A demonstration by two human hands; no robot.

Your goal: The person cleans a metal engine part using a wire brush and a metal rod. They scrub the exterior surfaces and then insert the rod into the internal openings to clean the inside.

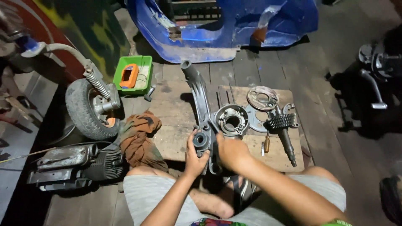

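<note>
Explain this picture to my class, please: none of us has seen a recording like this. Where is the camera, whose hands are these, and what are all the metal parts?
The one picture comes from a camera worn on a person's head, looking down at their own lap and hands. The person sits on a wooden floor before a low wooden board. The left hand grips a round grey metal part at the near end of a long, curved metal arm; the right hand rests on that same end. On the board lie a round drum-like housing, a flat ring plate, a geared shaft and a small wooden-handled tool. To the left are a brown rag, a small wheel with a spring, a dusty engine and a green tray. A blue body panel stands behind.
</note>
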